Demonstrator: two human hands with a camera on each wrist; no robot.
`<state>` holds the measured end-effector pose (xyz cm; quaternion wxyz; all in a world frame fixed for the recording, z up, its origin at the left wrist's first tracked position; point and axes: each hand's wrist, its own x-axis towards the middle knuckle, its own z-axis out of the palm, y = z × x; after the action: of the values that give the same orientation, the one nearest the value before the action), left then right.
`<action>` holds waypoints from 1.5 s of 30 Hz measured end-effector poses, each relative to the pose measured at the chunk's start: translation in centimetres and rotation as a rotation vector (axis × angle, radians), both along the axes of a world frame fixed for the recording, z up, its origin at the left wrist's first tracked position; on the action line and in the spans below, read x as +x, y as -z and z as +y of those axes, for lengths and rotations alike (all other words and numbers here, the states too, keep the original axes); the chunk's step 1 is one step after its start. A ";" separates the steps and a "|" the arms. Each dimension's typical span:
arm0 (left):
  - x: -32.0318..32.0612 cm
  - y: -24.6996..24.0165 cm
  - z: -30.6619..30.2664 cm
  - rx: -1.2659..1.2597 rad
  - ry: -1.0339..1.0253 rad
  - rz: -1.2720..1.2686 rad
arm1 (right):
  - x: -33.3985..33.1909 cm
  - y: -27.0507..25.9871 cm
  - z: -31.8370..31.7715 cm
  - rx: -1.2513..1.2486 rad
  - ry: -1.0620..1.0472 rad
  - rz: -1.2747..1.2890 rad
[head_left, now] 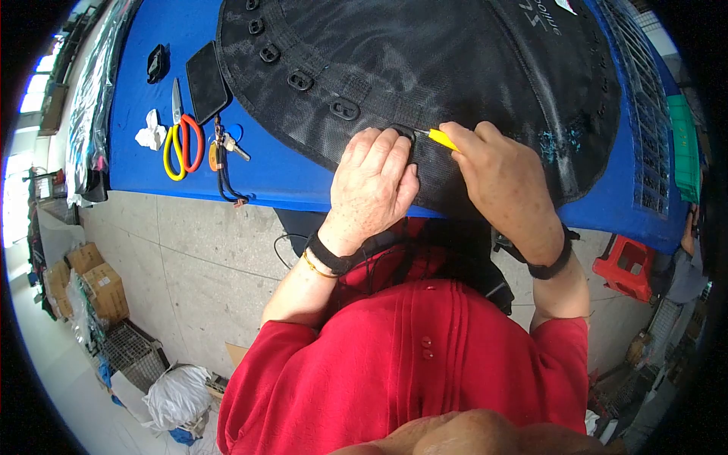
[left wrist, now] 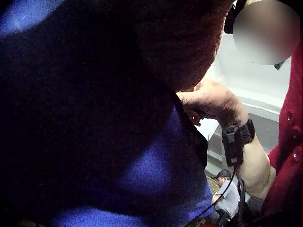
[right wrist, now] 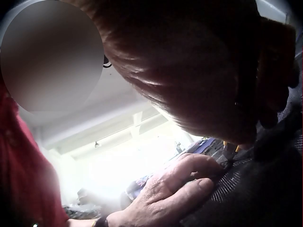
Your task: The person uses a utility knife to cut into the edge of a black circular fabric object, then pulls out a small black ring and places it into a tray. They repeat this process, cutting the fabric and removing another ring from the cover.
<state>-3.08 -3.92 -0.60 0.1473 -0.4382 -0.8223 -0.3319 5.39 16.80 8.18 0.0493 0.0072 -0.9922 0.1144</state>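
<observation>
A black mesh sheet (head_left: 425, 53) with a curved edge lies over the blue table, and a row of black oval plastic clips (head_left: 345, 108) runs along that edge. My left hand (head_left: 373, 178) rests on the sheet, its fingertips pressing beside a clip (head_left: 402, 130) they partly cover. In my right hand (head_left: 504, 174) I grip a yellow-handled tool (head_left: 442, 139) with a thin metal end, which points at this clip. The right wrist view shows the tool's metal end (right wrist: 229, 150) close to the left fingers; the right palm hides most of its handle. The left wrist view is mostly dark.
Scissors (head_left: 182, 144) with red and yellow handles, keys (head_left: 231, 145), a dark flat phone-like slab (head_left: 206, 83), crumpled tissue (head_left: 152, 133) and a small black piece (head_left: 157, 64) lie at the left. A red stool (head_left: 623, 267) stands at the right. Another person (left wrist: 227, 196) sits in the background.
</observation>
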 end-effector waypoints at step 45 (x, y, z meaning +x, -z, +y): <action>0.1 0.1 0.0 -0.007 -0.013 0.026 | -1.0 0.3 0.5 -0.139 -0.050 0.069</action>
<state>-2.96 -3.91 -0.73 0.1586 -0.4379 -0.8241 -0.3224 4.40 17.30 7.86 0.0811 0.0325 -0.9790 0.1841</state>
